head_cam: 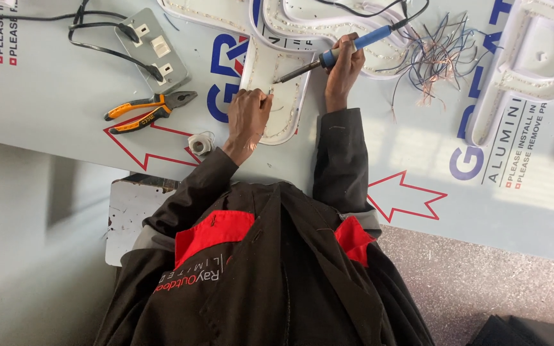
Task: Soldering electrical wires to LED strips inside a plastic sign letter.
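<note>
1. A pale sheet-covered counter point(46, 109), printed with blue lettering and red arrow outlines, carries the work
2. Orange-handled pliers point(151, 109) lie beside a grey double socket box point(152, 49)
3. A small roll of solder point(201, 143) sits near the edge
4. White channel letters point(533, 64) and a tangle of loose wires point(434, 61) lie farther back

Your blue-handled soldering iron point(335, 54) lies slanted in your right hand point(343, 72), its dark metal tip pointing down-left onto the white channel letter point(288, 96). That shallow white letter tray lies flat on the surface point(46, 96), open side up, under your left hand point(249, 116).
</note>
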